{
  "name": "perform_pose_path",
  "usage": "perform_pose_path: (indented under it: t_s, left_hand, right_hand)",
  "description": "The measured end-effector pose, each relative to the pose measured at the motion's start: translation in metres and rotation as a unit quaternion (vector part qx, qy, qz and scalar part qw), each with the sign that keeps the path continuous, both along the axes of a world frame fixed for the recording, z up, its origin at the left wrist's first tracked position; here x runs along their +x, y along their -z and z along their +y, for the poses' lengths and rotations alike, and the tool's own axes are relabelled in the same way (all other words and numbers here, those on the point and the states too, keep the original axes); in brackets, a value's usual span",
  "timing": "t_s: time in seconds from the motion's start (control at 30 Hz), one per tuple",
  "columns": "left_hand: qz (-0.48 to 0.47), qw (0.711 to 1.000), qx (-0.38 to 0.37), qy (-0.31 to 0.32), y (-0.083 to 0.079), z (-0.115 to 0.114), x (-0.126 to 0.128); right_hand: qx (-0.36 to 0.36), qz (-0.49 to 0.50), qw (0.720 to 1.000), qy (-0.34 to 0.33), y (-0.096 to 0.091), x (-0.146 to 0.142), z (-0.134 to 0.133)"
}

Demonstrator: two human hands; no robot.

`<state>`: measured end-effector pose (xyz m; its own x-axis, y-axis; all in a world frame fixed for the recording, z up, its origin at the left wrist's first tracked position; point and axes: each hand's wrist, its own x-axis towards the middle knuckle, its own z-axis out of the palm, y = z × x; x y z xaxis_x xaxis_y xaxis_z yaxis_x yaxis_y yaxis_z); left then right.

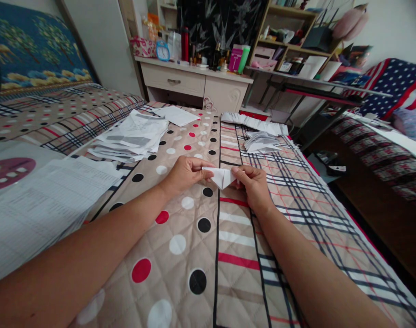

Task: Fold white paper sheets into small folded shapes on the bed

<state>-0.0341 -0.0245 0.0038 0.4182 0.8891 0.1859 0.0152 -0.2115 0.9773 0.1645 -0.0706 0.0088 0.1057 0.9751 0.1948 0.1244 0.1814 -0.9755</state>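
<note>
A small folded piece of white paper (221,176) is held just above the quilted bed cover (194,228), between both hands. My left hand (185,173) pinches its left corner with thumb and fingers closed. My right hand (253,184) grips its right side, fingers curled around the edge. The paper forms a pointed, triangular shape with its tip facing down.
A loose pile of white sheets (132,136) lies to the left on the bed, a printed sheet (40,209) nearer me. A heap of folded paper pieces (262,142) lies ahead right. A dresser (194,84), shelves and a desk (313,86) stand beyond; floor drops off right.
</note>
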Motion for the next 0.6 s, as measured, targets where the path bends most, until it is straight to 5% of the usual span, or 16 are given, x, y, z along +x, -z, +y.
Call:
perform_pose_path:
  t_s: [0.17, 0.37, 0.6]
  left_hand:
    - [0.029, 0.999, 0.022, -0.021, 0.0016, 0.0029, -0.0004]
    - [0.068, 0.997, 0.017, -0.013, -0.0055, -0.0028, 0.0023]
    - [0.052, 0.997, 0.050, -0.038, -0.0047, -0.0024, 0.0023]
  right_hand:
    - [0.003, -0.030, 1.000, -0.001, 0.0008, -0.0008, -0.0008]
    - [0.082, -0.176, 0.981, -0.030, 0.0034, -0.0026, -0.0007]
    - [0.072, -0.146, 0.985, -0.052, 0.0049, -0.0013, 0.0007]
